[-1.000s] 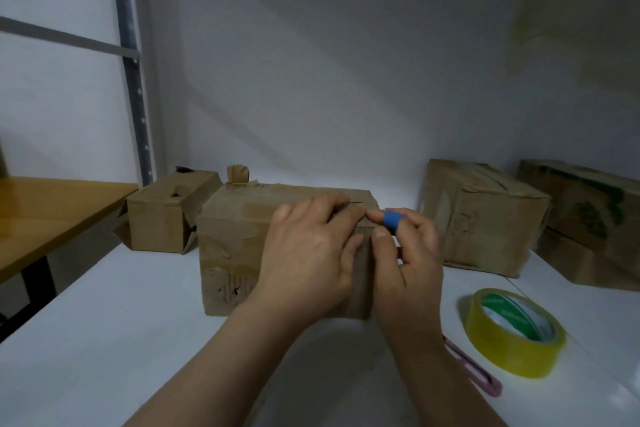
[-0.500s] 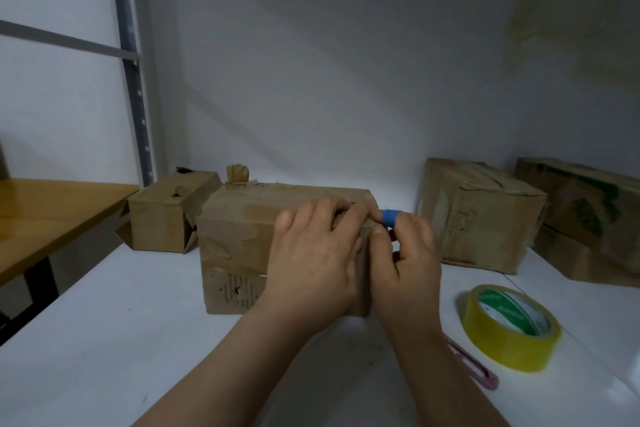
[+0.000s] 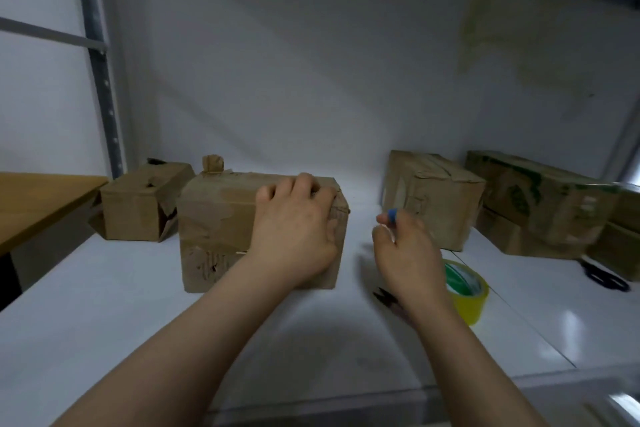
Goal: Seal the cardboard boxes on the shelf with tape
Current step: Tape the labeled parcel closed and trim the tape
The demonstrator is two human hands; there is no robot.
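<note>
Brown cardboard fills the centre of the head view. The middle box point(image 3: 239, 229) sits on the white shelf point(image 3: 104, 305), with its long axis running left to right across the frame and its front face toward the camera. The left hand point(image 3: 294, 232) lies on the right part of that face, palm against the card and fingers hooked over the top edge, bracing the box.

The right hand point(image 3: 405, 246) hangs in the air just right of the box, apart from it, with loosely curled fingers. A blue spot point(image 3: 393, 215) shows at its fingertips. Blur leaves it unclear whether this is a small piece pinched there or a band worn on a finger, so I cannot tell whether the hand grips anything.

The yellow tape roll point(image 3: 469, 291) lies flat on the shelf at centre right, just beside the right wrist and partly hidden by it, lower in the frame than the fingertips. It is on the right hand's side and well apart from the left hand, and the box's right end faces toward it. If more tape is wanted, the right hand is the nearer one and would need to draw down and back to reach the roll.

A smaller box point(image 3: 145, 201) stands at mid-left, and two further boxes point(image 3: 433, 198) stand at mid-right.
</note>
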